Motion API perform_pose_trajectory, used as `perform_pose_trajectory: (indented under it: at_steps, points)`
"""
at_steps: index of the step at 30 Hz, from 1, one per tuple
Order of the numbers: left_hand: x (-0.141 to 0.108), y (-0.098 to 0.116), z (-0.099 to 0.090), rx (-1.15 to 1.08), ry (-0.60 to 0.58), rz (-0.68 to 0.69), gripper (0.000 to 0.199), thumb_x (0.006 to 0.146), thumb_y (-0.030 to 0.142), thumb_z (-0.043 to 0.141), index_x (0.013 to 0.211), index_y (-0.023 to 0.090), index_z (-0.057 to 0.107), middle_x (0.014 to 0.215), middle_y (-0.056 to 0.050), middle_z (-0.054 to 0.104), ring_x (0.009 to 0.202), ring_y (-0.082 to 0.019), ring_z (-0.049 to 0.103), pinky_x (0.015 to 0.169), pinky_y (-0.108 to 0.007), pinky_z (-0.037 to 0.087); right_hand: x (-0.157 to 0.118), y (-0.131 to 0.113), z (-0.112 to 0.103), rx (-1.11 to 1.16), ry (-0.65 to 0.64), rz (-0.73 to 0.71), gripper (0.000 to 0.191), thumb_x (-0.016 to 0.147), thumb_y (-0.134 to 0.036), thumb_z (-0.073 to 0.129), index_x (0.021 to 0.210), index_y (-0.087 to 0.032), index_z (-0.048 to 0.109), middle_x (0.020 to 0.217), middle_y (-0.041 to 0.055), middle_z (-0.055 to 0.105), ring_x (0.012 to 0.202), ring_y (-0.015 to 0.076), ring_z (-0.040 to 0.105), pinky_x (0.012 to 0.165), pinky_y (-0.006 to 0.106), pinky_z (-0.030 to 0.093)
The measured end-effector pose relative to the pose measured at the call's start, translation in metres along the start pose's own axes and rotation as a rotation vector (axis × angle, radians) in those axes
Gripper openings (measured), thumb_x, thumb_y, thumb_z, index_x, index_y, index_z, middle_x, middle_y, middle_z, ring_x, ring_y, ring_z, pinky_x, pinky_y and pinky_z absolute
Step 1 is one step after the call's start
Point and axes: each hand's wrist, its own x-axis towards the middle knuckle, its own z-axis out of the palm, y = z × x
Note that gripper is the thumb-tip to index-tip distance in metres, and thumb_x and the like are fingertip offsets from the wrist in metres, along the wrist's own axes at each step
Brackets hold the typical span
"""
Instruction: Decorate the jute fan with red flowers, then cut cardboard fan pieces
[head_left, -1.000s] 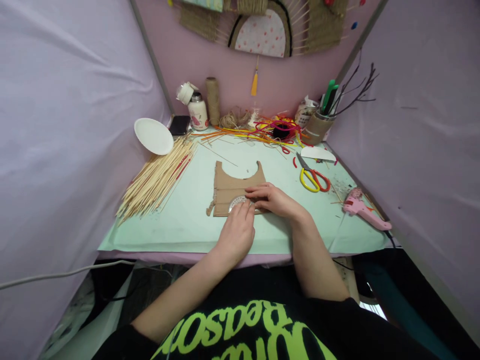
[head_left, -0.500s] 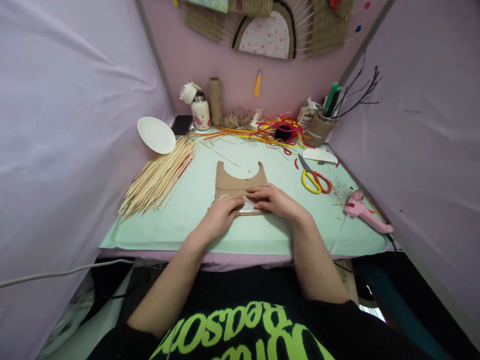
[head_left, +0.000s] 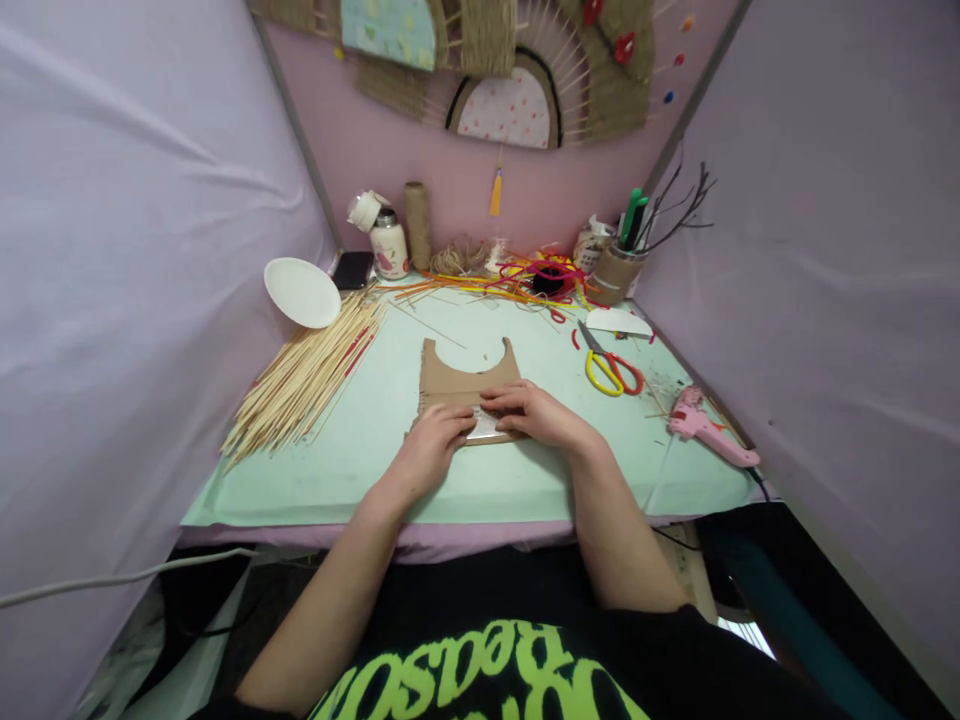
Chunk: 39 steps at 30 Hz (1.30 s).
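A pale green work surface (head_left: 300, 495) spans the space between fabric walls. On the pink wall behind it hangs a woven decoration (head_left: 491, 40) with fan shapes and a yellow tassel. A bundle of thin wooden sticks (head_left: 304, 385) covers the left side, with a white bowl-like dish (head_left: 302, 293) resting over its far end.

Front and centre lies a flat piece of brown cardboard (head_left: 465, 383), its far edge cut in a deep curve. Two bare hands rest on its near part. The left hand (head_left: 429, 448) covers the left corner, fingers bent downward; whether its thumb and fingers meet cannot be told. The right hand (head_left: 541, 417) lies opposite, thumb and forefinger apart.

Well to the right is a pink glue gun (head_left: 709, 428); nearer the cardboard are scissors (head_left: 609, 365) with one yellow and one red handle. Between the hands, a clear plastic protractor (head_left: 486, 424) lies flat on the cardboard near its front edge, partly hidden by both hands' fingers. Just beside the scissors is a tiny red scrap (head_left: 575, 339).
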Motion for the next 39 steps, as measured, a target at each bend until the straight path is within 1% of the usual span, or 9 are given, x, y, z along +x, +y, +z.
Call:
perform_pose_trajectory:
  at_steps: [11,15,18,20,22,26,29,33,39]
  points:
    - [0.002,-0.001,-0.001,0.052,0.009,0.014,0.029,0.09,0.013,0.048,0.105,0.02,0.073,0.117,-0.009,0.07,0.11,-0.024,0.059,0.094,-0.045,0.052,0.005,-0.006,0.0,-0.022,0.007,0.032,0.036,0.074,-0.018,0.073,0.11,-0.022,0.074,0.128,0.0081,0.065,0.12,0.025,0.057,0.106,0.04,0.038]
    - [0.003,0.0,-0.002,0.044,-0.003,0.004,0.029,0.09,0.013,0.049,0.104,0.019,0.073,0.117,-0.01,0.07,0.108,-0.024,0.06,0.094,-0.045,0.052,0.007,-0.014,-0.003,-0.054,-0.007,0.047,0.032,0.077,-0.016,0.068,0.108,-0.023,0.074,0.122,0.0049,0.069,0.113,0.0229,0.062,0.101,0.034,0.042]
    - [0.003,0.0,-0.003,0.033,0.002,-0.005,0.03,0.09,0.014,0.048,0.104,0.02,0.074,0.118,-0.01,0.069,0.108,-0.024,0.06,0.093,-0.044,0.052,0.011,-0.021,-0.019,-0.11,0.069,0.164,0.03,0.083,-0.019,0.061,0.11,-0.024,0.073,0.116,0.0037,0.072,0.106,0.0222,0.066,0.094,0.031,0.047]
    - [0.003,-0.001,-0.002,0.022,0.01,-0.007,0.029,0.09,0.015,0.048,0.103,0.021,0.074,0.117,-0.01,0.069,0.107,-0.024,0.061,0.093,-0.044,0.053,0.017,-0.024,-0.038,-0.195,0.151,0.26,0.03,0.085,-0.02,0.059,0.112,-0.022,0.072,0.117,0.0067,0.071,0.108,0.0227,0.065,0.095,0.03,0.046]
    - [0.003,-0.002,0.0,0.012,0.029,-0.003,0.029,0.09,0.015,0.048,0.102,0.021,0.074,0.116,-0.01,0.07,0.106,-0.023,0.062,0.092,-0.044,0.053,0.025,-0.023,-0.062,-0.307,0.177,0.325,0.028,0.086,-0.022,0.058,0.11,-0.02,0.073,0.115,0.008,0.072,0.108,0.0219,0.065,0.095,0.029,0.045]
    - [0.002,-0.004,0.001,0.006,0.041,0.007,0.03,0.091,0.016,0.047,0.102,0.022,0.074,0.115,-0.01,0.07,0.105,-0.023,0.062,0.091,-0.044,0.054,0.041,0.0,-0.108,-0.474,0.076,0.505,0.021,0.085,-0.025,0.062,0.101,-0.021,0.075,0.106,0.0058,0.075,0.1,0.02,0.067,0.086,0.025,0.047]
    - [0.002,-0.002,0.0,0.006,0.03,-0.009,0.03,0.091,0.017,0.046,0.103,0.023,0.073,0.117,-0.008,0.07,0.107,-0.023,0.061,0.092,-0.043,0.053,0.043,0.028,-0.129,-0.558,0.045,0.669,0.018,0.083,-0.023,0.063,0.092,-0.015,0.076,0.099,0.0115,0.075,0.094,0.0231,0.068,0.08,0.027,0.048]
    - [0.001,0.0,0.0,0.0,0.031,-0.031,0.03,0.091,0.017,0.047,0.103,0.022,0.073,0.117,-0.008,0.07,0.108,-0.023,0.06,0.093,-0.044,0.052,0.033,0.061,-0.135,-0.643,0.02,0.844,0.025,0.074,-0.029,0.074,0.093,-0.012,0.074,0.099,0.0154,0.073,0.091,0.0247,0.068,0.074,0.027,0.048]
    - [0.002,-0.001,0.0,-0.021,0.016,-0.023,0.03,0.09,0.014,0.048,0.103,0.021,0.074,0.116,-0.01,0.07,0.107,-0.024,0.061,0.092,-0.044,0.052,0.025,0.082,-0.133,-0.655,-0.007,0.897,0.04,0.064,-0.036,0.08,0.098,-0.015,0.072,0.1,0.0119,0.072,0.093,0.0231,0.067,0.073,0.024,0.047]
